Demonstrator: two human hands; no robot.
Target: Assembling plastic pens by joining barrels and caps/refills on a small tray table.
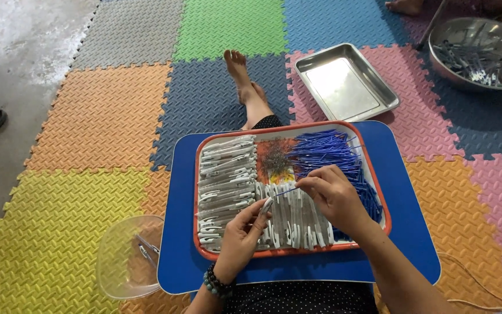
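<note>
**Now: thin blue rod and white plastic piece held over the tray**

Clearly seen from the head camera: both hands above an orange-rimmed tray [379, 192], resting on a blue worktop [413, 232] across the lap.

- Left hand [240, 237]: closed around a white plastic piece [266, 204], pinched near its upper end, just above the rows of the same white pieces [226, 174] lying in the tray.
- Right hand [333, 195]: fingertips pinched on a thin blue rod [286, 191], pointing left toward the white piece and almost touching its tip.
- Pile of blue rods [326, 148]: in the right part of the tray, directly behind the right hand. Small heap of tiny grey metal parts [275, 161] in the middle, near both hands.

Handling, as a judgement: very light, both of them. Rod probably slim and a little flexible, easy to bend or drop, so best taken close to the working end with two fingertips. White piece stiffer, smooth, maybe slippery; best gripped on its flat sides.

Around: clear plastic bowl [124, 256] at the left with a few finished pieces, empty steel tray [347, 81] and steel bowl [477, 52] farther away on coloured foam floor mats [88, 116].
</note>
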